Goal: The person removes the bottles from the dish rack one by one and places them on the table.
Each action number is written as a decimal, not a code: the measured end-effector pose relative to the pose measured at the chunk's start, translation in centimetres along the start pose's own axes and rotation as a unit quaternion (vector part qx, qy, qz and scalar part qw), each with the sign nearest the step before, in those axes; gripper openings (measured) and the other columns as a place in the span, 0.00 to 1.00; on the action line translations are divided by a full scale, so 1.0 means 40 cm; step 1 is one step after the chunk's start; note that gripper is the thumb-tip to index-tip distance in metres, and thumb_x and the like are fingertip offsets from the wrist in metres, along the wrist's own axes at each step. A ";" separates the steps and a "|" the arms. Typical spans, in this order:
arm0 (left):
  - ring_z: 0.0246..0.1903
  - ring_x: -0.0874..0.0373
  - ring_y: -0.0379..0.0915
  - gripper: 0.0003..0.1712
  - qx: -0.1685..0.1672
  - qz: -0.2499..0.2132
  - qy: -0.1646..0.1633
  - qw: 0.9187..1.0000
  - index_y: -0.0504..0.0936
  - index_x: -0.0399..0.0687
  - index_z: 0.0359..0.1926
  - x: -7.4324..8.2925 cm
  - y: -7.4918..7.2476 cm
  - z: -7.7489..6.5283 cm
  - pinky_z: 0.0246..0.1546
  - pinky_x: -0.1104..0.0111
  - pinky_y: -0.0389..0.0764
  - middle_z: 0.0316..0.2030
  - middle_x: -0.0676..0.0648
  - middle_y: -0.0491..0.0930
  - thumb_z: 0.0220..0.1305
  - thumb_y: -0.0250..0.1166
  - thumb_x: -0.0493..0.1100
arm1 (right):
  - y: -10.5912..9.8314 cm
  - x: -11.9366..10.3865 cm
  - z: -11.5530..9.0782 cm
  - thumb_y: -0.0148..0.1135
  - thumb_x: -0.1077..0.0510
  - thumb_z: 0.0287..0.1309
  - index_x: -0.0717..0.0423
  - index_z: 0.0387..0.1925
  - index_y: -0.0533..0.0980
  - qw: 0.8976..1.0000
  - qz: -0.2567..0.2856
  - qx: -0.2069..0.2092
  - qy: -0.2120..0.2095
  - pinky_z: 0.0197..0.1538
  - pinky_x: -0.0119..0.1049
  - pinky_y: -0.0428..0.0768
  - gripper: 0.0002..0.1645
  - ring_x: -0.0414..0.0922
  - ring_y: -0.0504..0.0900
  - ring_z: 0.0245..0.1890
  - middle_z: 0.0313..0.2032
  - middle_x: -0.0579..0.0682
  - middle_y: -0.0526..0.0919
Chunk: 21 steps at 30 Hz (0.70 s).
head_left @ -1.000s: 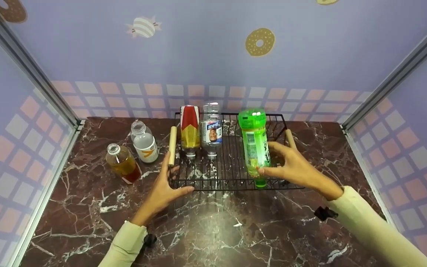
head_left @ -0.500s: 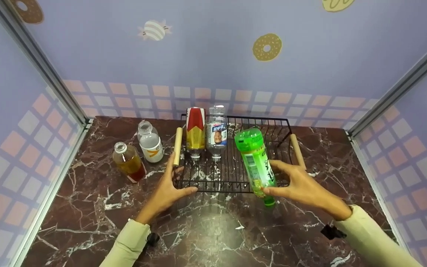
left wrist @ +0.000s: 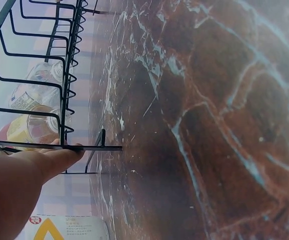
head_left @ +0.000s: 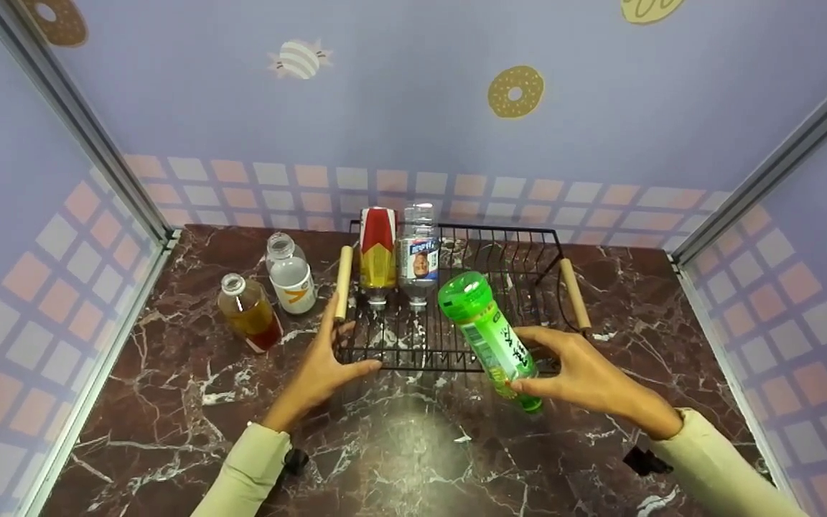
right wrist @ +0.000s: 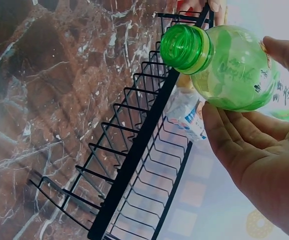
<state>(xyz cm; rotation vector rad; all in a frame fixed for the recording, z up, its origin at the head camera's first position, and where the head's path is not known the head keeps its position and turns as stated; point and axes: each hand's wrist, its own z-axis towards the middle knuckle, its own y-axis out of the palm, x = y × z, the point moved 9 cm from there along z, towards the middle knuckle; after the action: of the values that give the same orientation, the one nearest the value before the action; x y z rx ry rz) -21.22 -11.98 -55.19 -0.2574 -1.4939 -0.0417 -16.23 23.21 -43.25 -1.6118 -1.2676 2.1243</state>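
My right hand (head_left: 578, 366) grips a green plastic bottle (head_left: 489, 334) between thumb and fingers. The bottle is held tilted, base up toward the back left, over the front part of a black wire rack (head_left: 500, 229). In the right wrist view its uncapped neck (right wrist: 184, 49) points down past the rack's rim. My left hand (head_left: 320, 373) holds the rack's front left corner, thumb at the front rim and fingers by the wooden handle (head_left: 344, 280). In the rack's left part, a red-and-yellow bottle (head_left: 378, 248) and a clear labelled bottle (head_left: 419, 258) stand neck down, side by side.
Left of the rack stand a clear bottle with a white label (head_left: 291, 276) and an amber drink bottle (head_left: 250, 316), both upright on the marble-patterned table (head_left: 385, 445). Panels (head_left: 399, 108) enclose the back and sides. A second wooden handle (head_left: 575, 294) is on the rack's right end.
The green bottle has come toward me from above the rack's right part and tilted, its base swinging left. My left hand keeps its hold on the rack, and the other bottles stay put.
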 end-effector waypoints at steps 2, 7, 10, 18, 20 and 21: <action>0.78 0.30 0.63 0.82 0.002 -0.003 0.000 1.000 0.37 0.57 0.91 0.000 -0.001 -0.001 0.79 0.36 0.64 0.78 0.22 0.63 0.52 0.90 0.42 | 0.004 0.001 -0.002 0.84 0.45 0.60 0.62 0.73 0.76 1.000 0.003 -0.004 0.001 0.65 0.61 0.86 0.47 0.56 0.88 0.59 0.64 0.58 0.86; 0.78 0.30 0.63 0.82 0.001 -0.003 -0.004 1.000 0.37 0.60 0.91 0.001 0.002 -0.001 0.80 0.38 0.65 0.78 0.22 0.63 0.52 0.89 0.42 | 0.013 0.006 -0.008 0.84 0.45 0.61 0.63 0.72 0.77 1.000 0.015 -0.013 0.004 0.62 0.61 0.87 0.46 0.56 0.88 0.57 0.63 0.58 0.87; 0.78 0.30 0.63 0.83 -0.001 0.006 -0.002 1.000 0.37 0.58 0.91 0.004 0.003 0.001 0.79 0.38 0.65 0.78 0.22 0.63 0.52 0.90 0.44 | 0.019 0.009 -0.009 0.83 0.45 0.61 0.63 0.72 0.77 1.000 0.017 -0.016 0.005 0.62 0.60 0.88 0.46 0.54 0.88 0.56 0.63 0.58 0.87; 0.84 0.31 0.47 0.80 0.005 0.062 0.018 0.998 0.38 0.47 0.90 0.041 -0.004 -0.012 0.82 0.33 0.51 0.87 0.29 0.44 0.54 0.89 0.47 | 0.039 0.002 0.002 0.84 0.46 0.60 0.61 0.72 0.78 1.000 0.007 -0.025 -0.005 0.65 0.59 0.86 0.45 0.54 0.88 0.59 0.64 0.57 0.86; 0.84 0.30 0.44 0.78 0.007 0.087 0.033 0.996 0.41 0.45 0.90 0.058 -0.008 -0.017 0.82 0.32 0.49 0.88 0.32 0.42 0.54 0.89 0.49 | 0.042 -0.003 0.004 0.84 0.46 0.60 0.61 0.72 0.78 1.000 0.001 -0.026 -0.011 0.65 0.60 0.86 0.45 0.54 0.87 0.59 0.65 0.57 0.86; 0.84 0.30 0.44 0.77 0.008 0.096 0.042 0.994 0.43 0.44 0.90 0.068 -0.009 -0.020 0.82 0.32 0.50 0.87 0.32 0.43 0.55 0.89 0.49 | 0.043 -0.006 0.005 0.84 0.47 0.60 0.60 0.72 0.78 1.000 -0.002 -0.026 -0.015 0.65 0.60 0.86 0.45 0.55 0.87 0.59 0.65 0.57 0.86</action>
<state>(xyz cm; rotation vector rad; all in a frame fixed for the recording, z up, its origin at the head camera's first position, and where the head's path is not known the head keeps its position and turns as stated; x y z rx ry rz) -20.27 -12.12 -52.48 -0.3803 -1.3803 0.1130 -15.74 21.90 -44.31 -1.6012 -1.3442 2.1384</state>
